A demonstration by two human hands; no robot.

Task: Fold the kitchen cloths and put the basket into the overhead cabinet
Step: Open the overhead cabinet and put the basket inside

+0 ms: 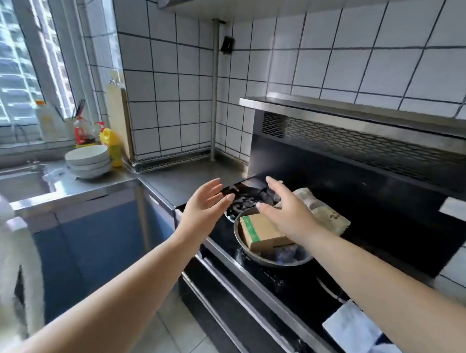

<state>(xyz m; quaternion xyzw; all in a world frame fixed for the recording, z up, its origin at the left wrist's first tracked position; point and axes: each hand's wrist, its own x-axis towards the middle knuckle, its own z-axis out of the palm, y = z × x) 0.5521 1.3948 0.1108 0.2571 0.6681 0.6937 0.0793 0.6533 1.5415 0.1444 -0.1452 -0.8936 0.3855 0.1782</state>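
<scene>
Black glass hob carries a steel basin at its front left edge, a cardboard box inside; a folded patterned cloth lies just behind. Left hand and right hand hover above, fingers straight and loosely together, holding nothing.

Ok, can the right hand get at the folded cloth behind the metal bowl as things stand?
Probably yes. The right hand is open and hovers right by the folded cloth on the stovetop. The cardboard box in the metal bowl sits nearer the camera, not between them.
</scene>
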